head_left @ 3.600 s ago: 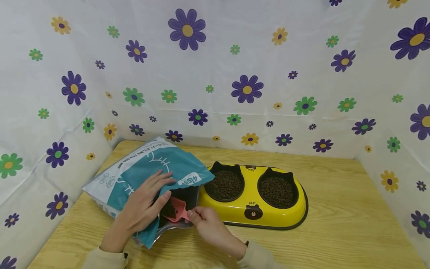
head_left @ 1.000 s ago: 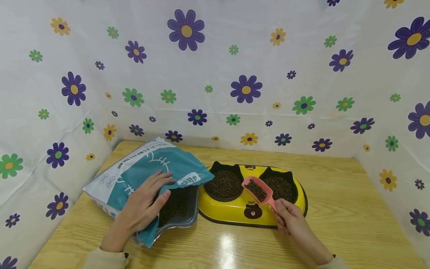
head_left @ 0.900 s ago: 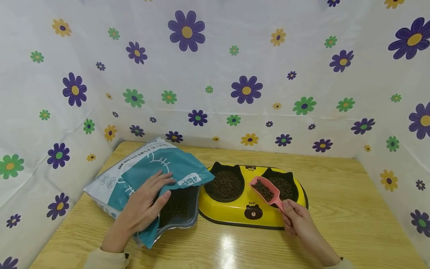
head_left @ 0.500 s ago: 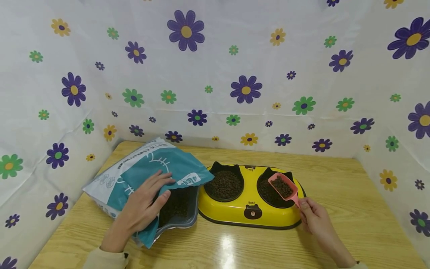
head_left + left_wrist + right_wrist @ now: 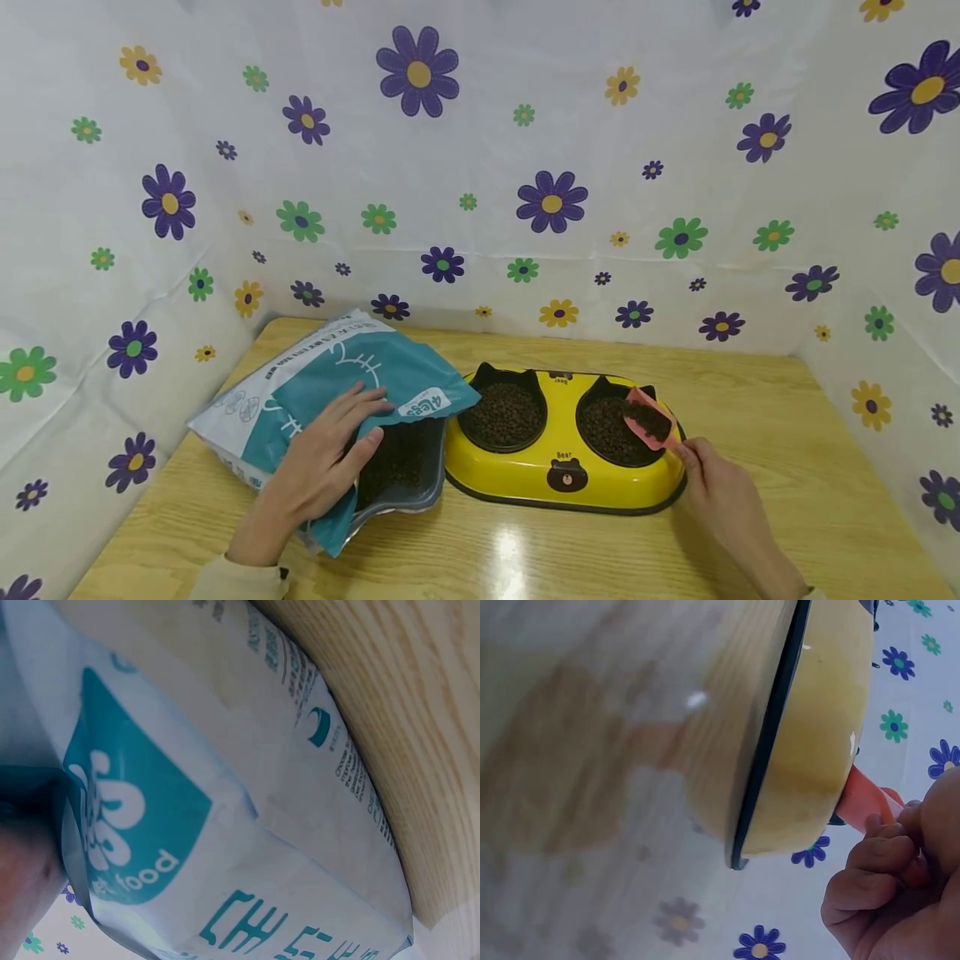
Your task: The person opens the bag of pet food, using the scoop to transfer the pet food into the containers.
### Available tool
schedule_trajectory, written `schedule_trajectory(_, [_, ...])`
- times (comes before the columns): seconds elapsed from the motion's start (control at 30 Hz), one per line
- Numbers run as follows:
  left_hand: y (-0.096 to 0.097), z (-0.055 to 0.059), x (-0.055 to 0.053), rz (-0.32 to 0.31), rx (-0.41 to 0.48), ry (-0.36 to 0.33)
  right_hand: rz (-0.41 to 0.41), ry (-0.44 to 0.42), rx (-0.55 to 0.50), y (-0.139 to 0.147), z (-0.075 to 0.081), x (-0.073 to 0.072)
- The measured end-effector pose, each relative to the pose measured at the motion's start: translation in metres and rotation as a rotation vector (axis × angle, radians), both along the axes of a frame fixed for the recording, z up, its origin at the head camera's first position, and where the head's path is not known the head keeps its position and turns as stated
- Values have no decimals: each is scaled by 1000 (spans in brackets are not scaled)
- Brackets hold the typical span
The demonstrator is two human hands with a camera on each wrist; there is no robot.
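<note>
My right hand [image 5: 723, 492] grips the handle of a pink scoop [image 5: 648, 419] that holds brown kibble. The scoop is tilted over the right side of the right black cat-eared bowl [image 5: 600, 427]. In the right wrist view the fingers [image 5: 870, 862] curl round the handle, and the yellow stand hides the scoop's cup. My left hand [image 5: 322, 458] rests on the teal and white pet food bag [image 5: 408, 367], its fingers lying on the top and its thumb by the mouth. Dark kibble [image 5: 397, 467] shows inside the bag, which lies on its side.
The yellow double-bowl stand [image 5: 510, 483] has a dark rim at its base and stands beside the bag's mouth. Kibble fills the left bowl [image 5: 504, 414] too. Behind the wooden table [image 5: 787, 433] hangs a white flowered cloth [image 5: 480, 125].
My right hand has drawn the scoop of kibble out of the bag and carried it rightward over the right bowl, where it now tilts. The left hand stays on the bag.
</note>
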State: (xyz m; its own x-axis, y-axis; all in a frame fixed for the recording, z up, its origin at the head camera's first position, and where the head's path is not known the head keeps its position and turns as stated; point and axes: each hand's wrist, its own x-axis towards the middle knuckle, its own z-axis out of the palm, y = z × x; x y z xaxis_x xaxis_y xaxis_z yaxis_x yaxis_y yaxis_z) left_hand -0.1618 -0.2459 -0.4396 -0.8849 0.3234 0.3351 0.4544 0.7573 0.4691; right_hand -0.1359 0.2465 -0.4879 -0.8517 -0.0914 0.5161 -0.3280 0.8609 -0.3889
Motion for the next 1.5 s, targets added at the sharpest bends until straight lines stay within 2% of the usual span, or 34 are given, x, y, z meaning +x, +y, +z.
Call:
schedule_trajectory(0.23, [-1,0,-1,-2,2,8,-30,-6,141,0,8,3])
schedule_trajectory(0.57, [0,0,-1,-4,3,13,-37,216,336,0,7,1])
schedule_trajectory(0.63, [0,0,-1,-5,5,15,-38,231,360,0,8,0])
schedule_trajectory(0.7, [-1,0,-1,-5,6,17,-38,205,382,-1,10,1])
schedule_trajectory(0.83, [-1,0,-1,-4,6,17,-31,151,408,0,13,2])
schedule_trajectory(1.07, [-1,-1,0,1,1,10,-39,141,449,0,15,2])
schedule_trajectory(1.17, [-1,-1,0,3,1,7,-41,135,426,-1,15,3])
schedule_trajectory(1.3, [-1,0,1,2,5,7,-47,184,371,-2,15,3])
schedule_trajectory(1.4, [0,-1,1,0,5,10,-55,231,367,-2,14,3])
schedule_trajectory(1.5, [0,-1,1,-1,4,13,-52,219,370,-1,13,4])
